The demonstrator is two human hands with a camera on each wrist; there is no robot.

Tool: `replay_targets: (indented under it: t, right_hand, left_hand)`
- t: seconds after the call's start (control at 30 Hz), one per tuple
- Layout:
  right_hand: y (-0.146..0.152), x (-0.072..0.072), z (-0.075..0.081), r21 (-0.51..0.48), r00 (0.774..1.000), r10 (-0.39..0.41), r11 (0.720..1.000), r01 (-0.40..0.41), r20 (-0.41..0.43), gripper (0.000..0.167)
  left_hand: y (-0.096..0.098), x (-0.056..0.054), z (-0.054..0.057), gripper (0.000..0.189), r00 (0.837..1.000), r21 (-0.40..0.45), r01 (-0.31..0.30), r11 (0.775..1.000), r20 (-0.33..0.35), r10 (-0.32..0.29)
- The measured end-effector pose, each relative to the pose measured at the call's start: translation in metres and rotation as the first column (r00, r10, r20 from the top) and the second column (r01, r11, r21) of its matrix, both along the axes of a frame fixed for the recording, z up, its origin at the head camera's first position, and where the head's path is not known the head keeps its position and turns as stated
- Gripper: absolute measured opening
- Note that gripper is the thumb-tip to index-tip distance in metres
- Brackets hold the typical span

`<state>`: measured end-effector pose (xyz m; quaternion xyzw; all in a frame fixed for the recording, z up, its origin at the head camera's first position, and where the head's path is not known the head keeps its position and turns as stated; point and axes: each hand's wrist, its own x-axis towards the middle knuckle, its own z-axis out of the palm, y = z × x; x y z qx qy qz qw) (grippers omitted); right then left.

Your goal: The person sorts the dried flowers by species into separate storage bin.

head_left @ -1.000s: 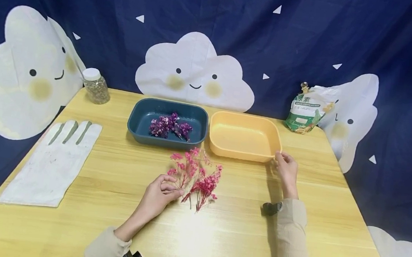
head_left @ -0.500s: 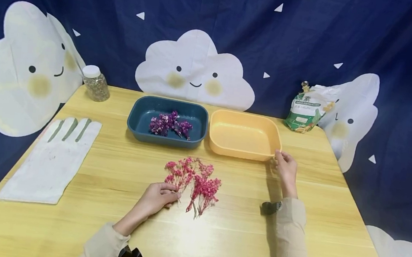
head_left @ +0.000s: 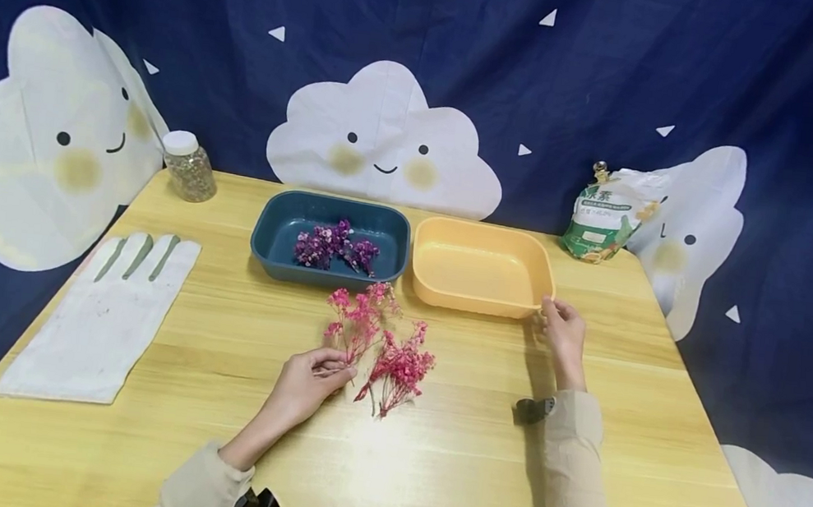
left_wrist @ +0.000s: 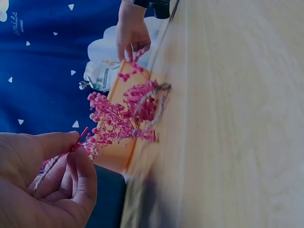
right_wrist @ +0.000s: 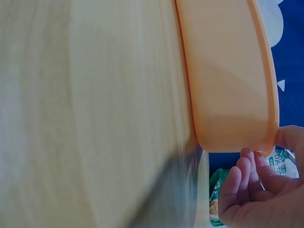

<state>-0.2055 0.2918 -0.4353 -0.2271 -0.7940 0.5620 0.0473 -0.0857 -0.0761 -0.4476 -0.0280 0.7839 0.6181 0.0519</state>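
My left hand (head_left: 303, 387) pinches the thin stems of a pink dried-flower sprig (head_left: 361, 319) between thumb and fingers. In the left wrist view a red stem end and a length of twine (left_wrist: 46, 175) show at that hand. Just right of the sprig is a second pink flower bunch (head_left: 404, 367), with twine around its stems in the left wrist view. My right hand (head_left: 565, 340) pinches the near right corner of the yellow tub (head_left: 476, 303), thumb on the rim and fingers beneath it. Purple dried flowers (head_left: 333, 246) lie inside the dark blue tub (head_left: 325, 279).
A white glove (head_left: 98, 320) with grey-green finger stripes lies at the left of the wooden table (head_left: 441, 488). At the back left stands a white-lidded jar (head_left: 192, 173). A green and white pouch (head_left: 599, 224) is at the back right, before a blue cloud-print curtain (head_left: 431, 16).
My left hand first drew the pink sprig towards me, then raised it back towards the blue tub. The other pink bunch shifted slightly. My right hand has stayed on the yellow tub.
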Motion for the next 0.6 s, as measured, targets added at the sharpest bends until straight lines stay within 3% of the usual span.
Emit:
replay_targets:
  t: [0.33, 0.6]
  right_hand:
    - [0.0, 0.001, -0.001, -0.008, 1.0, 0.011, 1.0, -0.011, 0.005, 0.054]
    - [0.0, 0.0, 0.0, -0.015, 1.0, -0.005, 1.0, 0.005, -0.012, 0.053]
  left_hand:
    - [0.004, 0.006, 0.014, 0.024, 1.0, 0.046, 0.025, 0.999, -0.003, -0.025]
    - [0.009, 0.009, 0.014, 0.027, 0.986, 0.025, 0.168, 0.985, -0.008, -0.168]
